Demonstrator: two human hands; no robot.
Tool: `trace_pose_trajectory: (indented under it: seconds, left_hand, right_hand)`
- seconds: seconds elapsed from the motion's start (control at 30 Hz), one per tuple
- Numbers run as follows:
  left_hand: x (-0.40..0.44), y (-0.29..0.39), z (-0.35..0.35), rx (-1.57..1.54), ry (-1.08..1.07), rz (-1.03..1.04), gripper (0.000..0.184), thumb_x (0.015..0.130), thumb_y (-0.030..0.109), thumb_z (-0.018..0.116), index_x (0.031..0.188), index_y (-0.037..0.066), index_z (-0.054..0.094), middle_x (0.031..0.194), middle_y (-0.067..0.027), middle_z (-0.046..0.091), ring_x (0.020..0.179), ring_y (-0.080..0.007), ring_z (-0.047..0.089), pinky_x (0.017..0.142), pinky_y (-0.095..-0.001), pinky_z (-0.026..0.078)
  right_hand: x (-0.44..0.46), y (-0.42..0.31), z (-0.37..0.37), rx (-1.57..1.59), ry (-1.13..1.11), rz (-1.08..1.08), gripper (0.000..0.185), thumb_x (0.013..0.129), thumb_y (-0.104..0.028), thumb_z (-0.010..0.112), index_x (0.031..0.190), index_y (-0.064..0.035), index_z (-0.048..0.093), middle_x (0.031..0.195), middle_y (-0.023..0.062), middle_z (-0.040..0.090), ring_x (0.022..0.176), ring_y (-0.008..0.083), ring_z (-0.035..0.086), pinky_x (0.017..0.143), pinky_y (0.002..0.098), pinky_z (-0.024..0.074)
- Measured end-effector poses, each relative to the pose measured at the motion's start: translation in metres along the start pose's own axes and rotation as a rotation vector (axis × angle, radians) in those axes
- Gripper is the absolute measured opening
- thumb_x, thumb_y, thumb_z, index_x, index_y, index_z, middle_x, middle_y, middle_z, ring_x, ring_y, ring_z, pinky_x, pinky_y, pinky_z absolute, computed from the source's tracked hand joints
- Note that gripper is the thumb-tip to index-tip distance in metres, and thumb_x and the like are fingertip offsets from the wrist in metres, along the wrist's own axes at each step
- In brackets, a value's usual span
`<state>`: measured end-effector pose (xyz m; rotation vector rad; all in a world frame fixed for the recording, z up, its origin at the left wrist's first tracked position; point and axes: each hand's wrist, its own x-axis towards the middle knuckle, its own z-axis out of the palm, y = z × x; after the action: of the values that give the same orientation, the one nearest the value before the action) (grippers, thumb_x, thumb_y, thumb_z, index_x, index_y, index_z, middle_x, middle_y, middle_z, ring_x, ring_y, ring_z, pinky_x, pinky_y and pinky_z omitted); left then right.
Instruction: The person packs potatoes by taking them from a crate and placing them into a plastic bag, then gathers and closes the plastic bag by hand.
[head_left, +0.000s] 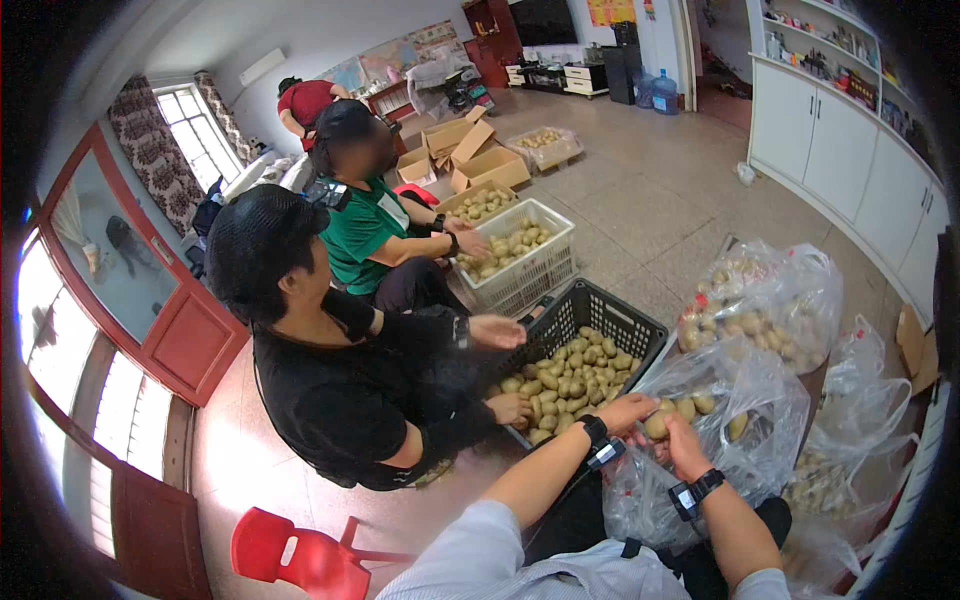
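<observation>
Right of the crate [608, 312], right grip [687, 450] curls round a potato [657, 425]; left grip [630, 412] unclear; slack bag [765, 405] could snag either.

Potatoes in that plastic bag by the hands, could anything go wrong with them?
Maybe. The potato in the right hand could slip and drop. The thin plastic bag might tear and let potatoes roll out. And the co-worker's hand in the black crate is close enough to get bumped.

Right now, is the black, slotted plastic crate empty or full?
Partly full: the black, slotted plastic crate holds a wide heap of oval, yellow-brown produce, with its dark walls showing above.
</observation>
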<state>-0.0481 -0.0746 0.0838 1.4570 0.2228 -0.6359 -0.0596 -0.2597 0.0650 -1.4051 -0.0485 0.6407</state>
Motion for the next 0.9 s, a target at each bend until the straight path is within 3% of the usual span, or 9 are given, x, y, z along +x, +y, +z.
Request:
trace_pose_trajectory:
  seconds: [0.07, 0.13, 0.2, 0.27, 0.53, 0.63, 0.7, 0.8, 0.9]
  left_hand:
    - [0.002, 0.003, -0.004, -0.011, -0.035, -0.031, 0.048, 0.093, 0.046, 0.054, 0.115, 0.003, 0.051, 0.099, -0.0112, 0.063, 0.057, -0.0183, 0.064, 0.045, -0.0306, 0.051]
    - [0.005, 0.004, -0.010, -0.091, -0.333, -0.064, 0.047, 0.095, 0.045, 0.052, 0.118, 0.004, 0.049, 0.098, -0.0107, 0.063, 0.058, -0.0180, 0.064, 0.046, -0.0297, 0.051]
    - [0.009, 0.002, -0.014, -0.100, -0.375, -0.050, 0.045, 0.095, 0.043, 0.053, 0.118, 0.005, 0.049, 0.096, -0.0101, 0.063, 0.059, -0.0179, 0.064, 0.046, -0.0296, 0.051]
    - [0.009, 0.001, -0.014, -0.110, -0.416, -0.036, 0.043, 0.095, 0.041, 0.053, 0.119, 0.005, 0.048, 0.095, -0.0096, 0.063, 0.059, -0.0179, 0.064, 0.046, -0.0294, 0.052]
    - [0.021, -0.016, -0.023, -0.225, -0.025, 0.085, 0.041, 0.091, 0.035, 0.061, 0.116, 0.005, 0.048, 0.087, -0.0074, 0.060, 0.059, -0.0186, 0.063, 0.045, -0.0305, 0.052]
    - [0.026, -0.028, -0.033, -0.353, 0.082, 0.215, 0.028, 0.092, 0.030, 0.059, 0.102, 0.004, 0.053, 0.079, -0.0058, 0.056, 0.057, -0.0184, 0.062, 0.044, -0.0300, 0.051]
    - [0.019, -0.020, -0.036, -0.455, 0.190, 0.144, 0.028, 0.092, 0.030, 0.058, 0.106, 0.007, 0.052, 0.084, -0.0053, 0.054, 0.060, -0.0203, 0.061, 0.046, -0.0313, 0.052]
    - [0.022, -0.016, -0.043, -0.607, 0.279, 0.159, 0.032, 0.093, 0.032, 0.056, 0.114, 0.009, 0.049, 0.092, -0.0072, 0.055, 0.063, -0.0230, 0.062, 0.047, -0.0324, 0.053]
    - [0.042, -0.031, -0.066, -0.635, 0.247, 0.149, 0.033, 0.094, 0.033, 0.054, 0.118, 0.011, 0.048, 0.096, -0.0084, 0.057, 0.067, -0.0247, 0.063, 0.051, -0.0361, 0.055]
  right_hand:
    - [-0.003, -0.011, 0.009, -0.049, -0.007, -0.033, 0.029, 0.100, -0.031, 0.037, 0.105, -0.0070, 0.052, 0.073, 0.0027, 0.055, 0.054, 0.0093, 0.050, 0.048, 0.0229, 0.0400]
    - [-0.001, -0.012, 0.010, -0.098, -0.012, -0.065, 0.029, 0.101, -0.031, 0.037, 0.105, -0.0065, 0.052, 0.073, 0.0020, 0.055, 0.055, 0.0085, 0.049, 0.049, 0.0225, 0.0397]
    - [0.006, -0.004, 0.006, -0.191, -0.012, -0.086, 0.031, 0.101, -0.036, 0.041, 0.112, -0.0097, 0.053, 0.074, -0.0007, 0.056, 0.055, 0.0070, 0.049, 0.048, 0.0228, 0.0394]
    - [0.006, 0.000, 0.007, -0.185, 0.006, -0.099, 0.029, 0.101, -0.032, 0.042, 0.113, -0.0089, 0.053, 0.074, -0.0006, 0.056, 0.055, 0.0071, 0.049, 0.048, 0.0228, 0.0395]
    - [0.012, 0.027, -0.013, -0.279, 0.046, -0.096, 0.027, 0.098, -0.022, 0.049, 0.118, -0.0051, 0.055, 0.079, 0.0029, 0.059, 0.058, 0.0093, 0.052, 0.053, 0.0239, 0.0430]
    - [0.011, 0.059, -0.040, -0.405, 0.056, -0.100, 0.026, 0.095, -0.020, 0.052, 0.115, -0.0036, 0.057, 0.082, 0.0040, 0.060, 0.061, 0.0105, 0.055, 0.055, 0.0248, 0.0447]
    - [0.007, 0.055, -0.047, -0.659, 0.142, -0.190, 0.029, 0.090, -0.018, 0.057, 0.113, -0.0001, 0.057, 0.085, 0.0138, 0.064, 0.079, 0.0264, 0.062, 0.072, 0.0351, 0.0503]
    - [-0.001, 0.038, -0.055, -0.877, 0.130, -0.227, 0.033, 0.087, -0.016, 0.060, 0.113, 0.0018, 0.057, 0.094, 0.0200, 0.062, 0.093, 0.0362, 0.060, 0.085, 0.0401, 0.0475]
    - [0.003, 0.047, -0.065, -1.065, 0.223, -0.301, 0.036, 0.080, -0.014, 0.064, 0.112, 0.0017, 0.057, 0.105, 0.0223, 0.059, 0.097, 0.0366, 0.059, 0.087, 0.0413, 0.0467]
